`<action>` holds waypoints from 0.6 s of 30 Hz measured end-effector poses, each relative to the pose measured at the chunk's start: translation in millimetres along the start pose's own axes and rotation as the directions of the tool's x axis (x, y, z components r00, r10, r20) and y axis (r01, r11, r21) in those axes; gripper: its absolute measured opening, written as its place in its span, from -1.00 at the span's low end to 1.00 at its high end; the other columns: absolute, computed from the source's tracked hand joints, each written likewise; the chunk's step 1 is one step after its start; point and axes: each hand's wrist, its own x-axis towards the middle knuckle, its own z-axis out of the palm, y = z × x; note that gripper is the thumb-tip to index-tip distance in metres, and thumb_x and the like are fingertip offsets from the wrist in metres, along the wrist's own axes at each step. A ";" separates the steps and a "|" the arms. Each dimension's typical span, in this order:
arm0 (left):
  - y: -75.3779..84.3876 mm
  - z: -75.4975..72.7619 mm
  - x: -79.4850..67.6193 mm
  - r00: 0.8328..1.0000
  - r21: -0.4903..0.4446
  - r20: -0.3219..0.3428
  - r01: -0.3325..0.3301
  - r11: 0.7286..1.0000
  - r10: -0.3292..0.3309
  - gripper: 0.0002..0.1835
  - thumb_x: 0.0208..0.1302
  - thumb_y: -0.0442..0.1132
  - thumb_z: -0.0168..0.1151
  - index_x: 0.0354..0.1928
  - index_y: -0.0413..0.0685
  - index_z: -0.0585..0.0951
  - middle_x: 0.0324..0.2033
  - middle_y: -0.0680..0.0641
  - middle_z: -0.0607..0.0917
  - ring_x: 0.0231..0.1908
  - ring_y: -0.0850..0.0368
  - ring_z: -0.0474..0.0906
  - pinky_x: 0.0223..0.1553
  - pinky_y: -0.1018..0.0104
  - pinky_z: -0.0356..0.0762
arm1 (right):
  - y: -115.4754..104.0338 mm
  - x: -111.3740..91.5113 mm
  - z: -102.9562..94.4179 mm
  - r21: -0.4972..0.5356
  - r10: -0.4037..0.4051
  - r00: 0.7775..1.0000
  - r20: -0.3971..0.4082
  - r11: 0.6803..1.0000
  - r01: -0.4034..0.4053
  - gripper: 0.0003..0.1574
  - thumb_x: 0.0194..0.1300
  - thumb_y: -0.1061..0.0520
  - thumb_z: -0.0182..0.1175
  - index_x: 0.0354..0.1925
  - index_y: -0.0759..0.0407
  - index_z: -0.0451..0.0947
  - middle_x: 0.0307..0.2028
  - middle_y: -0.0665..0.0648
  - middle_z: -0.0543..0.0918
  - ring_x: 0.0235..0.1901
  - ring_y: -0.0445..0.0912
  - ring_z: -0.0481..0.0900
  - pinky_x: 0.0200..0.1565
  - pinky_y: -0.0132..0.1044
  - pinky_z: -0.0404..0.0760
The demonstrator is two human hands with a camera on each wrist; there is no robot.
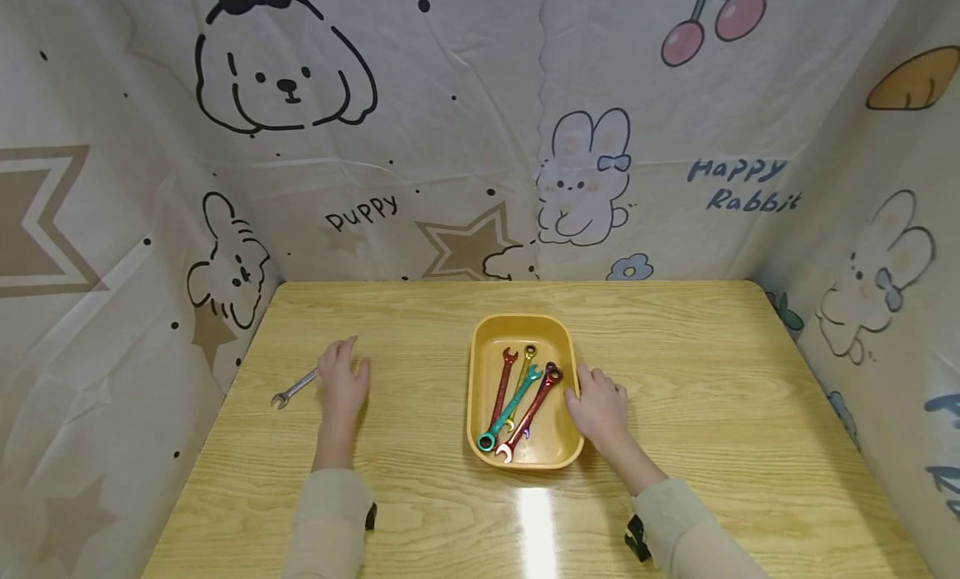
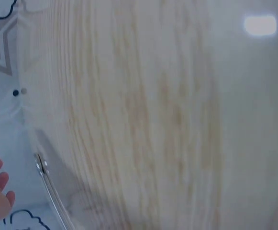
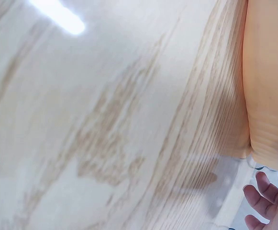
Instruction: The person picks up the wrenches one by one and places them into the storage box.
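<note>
A silver wrench [image 1: 295, 388] lies on the table at the left, its far end hidden by my left hand [image 1: 342, 385]. In the left wrist view the fingers of that hand are loosely bent with nothing between them, and the wrench [image 2: 52, 191] shows beside them. My right hand [image 1: 602, 406] is at the right side of a yellow plastic bin [image 1: 476, 371], its thumb near the rim; whether it touches is unclear. In the right wrist view its fingers [image 3: 258, 201] are loosely bent. Inside the bin lie several wrenches, among them a teal one [image 1: 512, 408] and a red one [image 1: 504, 387].
The wooden table [image 1: 712, 379] reaches back to a patterned cloth [image 1: 465, 146] that hangs behind it and on both sides. A bright reflection lies on the tabletop in front of the bin.
</note>
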 end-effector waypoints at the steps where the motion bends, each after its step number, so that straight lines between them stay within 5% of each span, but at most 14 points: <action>1: -2.1 -1.2 0.1 1.000 -0.005 -0.004 0.007 1.000 -0.007 -0.53 0.21 -0.26 0.14 0.16 -0.21 0.38 0.08 -0.30 0.37 0.13 -0.26 0.19 0.12 -0.22 0.07 | 0.1 -0.1 0.1 0.000 0.001 1.000 0.001 1.000 -0.001 -0.52 0.22 -0.02 -0.01 0.04 0.20 0.36 -0.18 0.29 0.51 -0.12 0.19 0.46 0.00 0.15 0.25; 11: -27.0 -5.8 2.8 0.998 -0.004 -0.053 0.044 0.999 -0.045 -0.57 0.19 -0.28 0.15 0.11 -0.24 0.43 0.07 -0.33 0.39 0.12 -0.31 0.22 0.14 -0.20 0.09 | -0.7 0.6 -2.0 0.010 0.002 1.000 0.002 1.000 -0.002 -0.55 0.22 -0.02 -0.01 0.01 0.20 0.36 -0.20 0.28 0.51 -0.14 0.20 0.46 -0.01 0.14 0.26; 18: -37.9 -11.3 5.7 0.994 -0.022 -0.001 0.110 0.994 -0.110 -0.55 0.22 -0.31 0.12 0.15 -0.28 0.39 0.11 -0.34 0.35 0.17 -0.32 0.17 0.19 -0.15 0.07 | -0.8 0.6 -3.8 0.011 0.008 1.000 0.018 1.000 -0.008 -0.54 0.23 -0.02 -0.02 0.02 0.20 0.36 -0.18 0.29 0.50 -0.11 0.20 0.45 0.00 0.14 0.25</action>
